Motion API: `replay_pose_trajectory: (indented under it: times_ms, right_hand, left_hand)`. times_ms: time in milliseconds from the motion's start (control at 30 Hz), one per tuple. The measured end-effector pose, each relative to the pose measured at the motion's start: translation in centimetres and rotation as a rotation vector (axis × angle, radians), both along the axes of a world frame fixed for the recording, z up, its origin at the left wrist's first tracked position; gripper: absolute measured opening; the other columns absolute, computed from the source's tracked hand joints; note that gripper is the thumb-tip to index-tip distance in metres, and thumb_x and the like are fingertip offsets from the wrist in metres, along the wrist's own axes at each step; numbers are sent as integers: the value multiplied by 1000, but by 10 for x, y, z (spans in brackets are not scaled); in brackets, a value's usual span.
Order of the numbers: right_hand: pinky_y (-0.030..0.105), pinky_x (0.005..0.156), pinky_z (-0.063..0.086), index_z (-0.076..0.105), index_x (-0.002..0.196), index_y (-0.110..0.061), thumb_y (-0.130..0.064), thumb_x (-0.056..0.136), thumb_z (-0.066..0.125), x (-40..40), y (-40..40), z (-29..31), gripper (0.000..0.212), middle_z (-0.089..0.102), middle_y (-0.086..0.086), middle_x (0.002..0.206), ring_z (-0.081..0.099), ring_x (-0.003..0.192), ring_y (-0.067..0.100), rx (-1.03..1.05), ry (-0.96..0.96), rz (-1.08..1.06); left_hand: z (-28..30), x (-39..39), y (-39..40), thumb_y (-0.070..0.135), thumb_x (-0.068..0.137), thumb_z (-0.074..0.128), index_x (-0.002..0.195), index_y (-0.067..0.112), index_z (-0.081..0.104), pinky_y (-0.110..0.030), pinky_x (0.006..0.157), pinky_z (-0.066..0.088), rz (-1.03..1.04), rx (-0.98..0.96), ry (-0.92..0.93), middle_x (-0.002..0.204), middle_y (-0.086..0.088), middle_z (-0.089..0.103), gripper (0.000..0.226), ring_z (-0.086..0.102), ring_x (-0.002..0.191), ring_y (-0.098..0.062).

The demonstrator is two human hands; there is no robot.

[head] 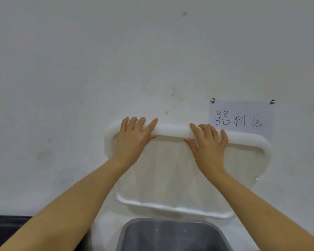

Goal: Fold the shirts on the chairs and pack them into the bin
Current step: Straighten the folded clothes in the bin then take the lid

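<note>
Fingers: on the left hand [132, 140] they are laid almost straight over the top rim of a white translucent plastic lid [163, 171], thumb tucked under the rim; on the right hand [208, 144] they are spread and slightly bent over the same rim, thumb below. Whether the rim is truly gripped or only pressed cannot be told.
Lid: held upright against a white scuffed wall [80, 69], just above the bin.
Bin: a grey plastic bin [170, 236] is seen at the bottom edge, open; its visible inside shows no cloth.
Shirts: none are in view, nor any chairs.
Progress: judged early; the bin appears merely to be opened, with folding and packing left to be done.
Other: a white paper sign with handwritten characters [241, 118] is fixed to the wall beside the right hand.
</note>
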State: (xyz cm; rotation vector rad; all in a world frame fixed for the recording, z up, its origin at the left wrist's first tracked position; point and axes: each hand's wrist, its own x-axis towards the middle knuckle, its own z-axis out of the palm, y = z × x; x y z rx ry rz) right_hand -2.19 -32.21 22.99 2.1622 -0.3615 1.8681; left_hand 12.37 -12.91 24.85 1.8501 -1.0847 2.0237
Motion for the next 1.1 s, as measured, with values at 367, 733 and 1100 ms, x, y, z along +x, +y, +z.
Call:
replay_pose_trajectory:
  times_ms: [367,733,1100]
  right_hand:
    - [40,91,23,52,121,-22,-39,93,38,-77,31,-6,35,60,6,120,42,120,19,20,13,66]
    - [36,90,18,57,127,-18,-33,93,38,-90,56,-40,42,53,7,136,45,123,23,150,285,152]
    - [40,111,13,15,151,-32,-37,102,33,-44,106,-143,53,6,-3,160,10,146,17,505,805,143]
  left_hand:
    - [-16,-113,40,41,97,37,117,19,64,-45,76,46,-20,-29,59,95,-12,65,41,59,75,-32]
    - [-82,-119,54,43,90,42,108,24,71,-37,65,44,-57,-108,331,87,-2,69,39,60,67,-27]
    - [-152,-70,79,46,97,37,113,25,65,-35,67,33,48,-61,845,76,-1,63,38,53,71,-27]
